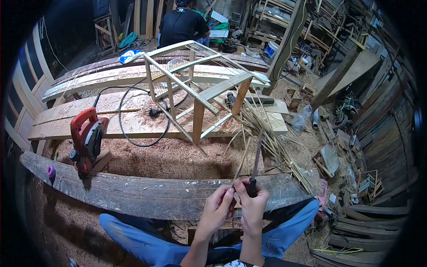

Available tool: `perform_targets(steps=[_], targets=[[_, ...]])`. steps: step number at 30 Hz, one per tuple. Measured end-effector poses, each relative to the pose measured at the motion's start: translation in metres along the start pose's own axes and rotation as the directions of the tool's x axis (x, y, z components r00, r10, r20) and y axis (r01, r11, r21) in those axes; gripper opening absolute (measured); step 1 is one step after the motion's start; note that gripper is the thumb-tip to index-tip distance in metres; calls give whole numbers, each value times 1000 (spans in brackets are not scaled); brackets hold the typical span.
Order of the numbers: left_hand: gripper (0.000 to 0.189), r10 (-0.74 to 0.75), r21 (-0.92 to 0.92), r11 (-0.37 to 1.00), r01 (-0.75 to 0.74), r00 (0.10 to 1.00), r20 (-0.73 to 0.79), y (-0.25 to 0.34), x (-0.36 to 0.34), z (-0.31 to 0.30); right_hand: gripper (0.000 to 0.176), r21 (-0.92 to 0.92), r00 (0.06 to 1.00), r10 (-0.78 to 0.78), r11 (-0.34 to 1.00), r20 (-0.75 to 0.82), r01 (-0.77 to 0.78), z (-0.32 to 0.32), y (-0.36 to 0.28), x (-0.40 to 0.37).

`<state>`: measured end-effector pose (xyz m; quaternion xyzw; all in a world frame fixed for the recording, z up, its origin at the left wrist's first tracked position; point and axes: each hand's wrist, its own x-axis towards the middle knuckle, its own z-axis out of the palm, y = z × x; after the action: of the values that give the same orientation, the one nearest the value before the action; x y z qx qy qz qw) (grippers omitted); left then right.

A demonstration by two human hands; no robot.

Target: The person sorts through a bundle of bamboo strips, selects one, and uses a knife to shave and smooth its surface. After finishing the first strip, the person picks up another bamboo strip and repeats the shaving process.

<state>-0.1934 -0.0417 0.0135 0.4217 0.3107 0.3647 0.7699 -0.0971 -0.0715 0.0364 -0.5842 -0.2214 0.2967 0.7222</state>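
Observation:
Close together above the near plank, my left hand [215, 207] and my right hand [251, 205] are both closed. A thin tan cane strip [242, 160] rises from the fingertips of my left hand, and my right thumb is close beside its lower end. Wrapped in my right hand is the black handle of a knife [257, 155], its narrow blade pointing up and away, beside the strip. Just beyond lies a loose bundle of similar cane strips [280, 153]. Behind it, a wooden frame [199, 113] with thin strands strung across it rests tilted on the boards.
A red electric planer [88, 140] stands at left, its black cord [121, 116] looped over the boards. A worn plank [164, 196] crosses in front of my knees. Shavings cover the floor. A person in black [180, 26] sits at the back, near a slanted post [289, 42].

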Motion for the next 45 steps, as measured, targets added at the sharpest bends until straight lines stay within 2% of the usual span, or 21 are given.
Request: perform_targets(steps=[5, 9, 15, 17, 20, 21, 23, 27, 30, 32, 36, 38, 39, 42, 44, 45], targets=[[25, 5, 10, 1000, -6, 999, 45, -2, 0, -2, 13, 3, 998, 63, 998, 27, -63, -9, 7, 1], [24, 38, 17, 999, -39, 999, 37, -1, -1, 1, 15, 62, 996, 44, 997, 78, -49, -7, 3, 3], [24, 28, -105, 994, -19, 996, 89, -5, 3, -2, 14, 86, 991, 97, 991, 89, -105, -9, 0, 3], [24, 81, -52, 995, -82, 997, -12, -8, 5, -1, 15, 108, 987, 120, 985, 105, -131, -10, -1, 4], [24, 74, -41, 996, -75, 997, -17, -12, 8, -6, 15, 187, 980, 120, 971, 161, -149, -11, 3, 5], [24, 73, -42, 996, -74, 997, -17, -13, 9, -11, 15, 185, 980, 120, 971, 160, -150, -11, 3, 5], [25, -27, -118, 992, 37, 996, 83, -15, 9, -23, 13, 132, 975, 112, 982, 191, -139, -13, 2, 6], [25, -11, -117, 993, 12, 1000, 12, 4, 3, -11, 14, 65, 956, 174, 979, 236, -194, -15, 1, 7], [22, -2, -80, 997, 1, 1000, -10, 6, 5, -8, 14, 52, 959, 181, 979, 217, -196, -9, 0, 6], [18, 158, 16, 987, -158, 984, -81, 3, 7, -6, 14, 50, 958, 134, 987, 255, -151, -11, 8, 6], [15, 176, 58, 984, -171, 980, -94, -4, 5, -9, 13, 48, 941, 180, 978, 285, -202, -9, 5, 2], [16, 190, 186, 968, -171, 977, -92, -4, 4, -9, 13, 61, 943, 167, 979, 289, -192, -5, 7, 0], [16, 190, 185, 968, -170, 977, -93, -5, 3, -9, 13, 59, 942, 168, 979, 290, -193, -3, 7, -2], [22, 224, 189, 962, -199, 967, -123, -4, 3, -8, 12, 111, 953, 148, 977, 264, -182, 0, 4, -4], [26, 239, 329, 928, -174, 956, -169, 1, 1, -7, 12, 139, 946, 158, 969, 282, -203, -4, 3, -4], [26, 239, 329, 928, -174, 956, -169, 3, 1, -6, 12, 139, 946, 158, 969, 282, -203, -5, 3, -4]])
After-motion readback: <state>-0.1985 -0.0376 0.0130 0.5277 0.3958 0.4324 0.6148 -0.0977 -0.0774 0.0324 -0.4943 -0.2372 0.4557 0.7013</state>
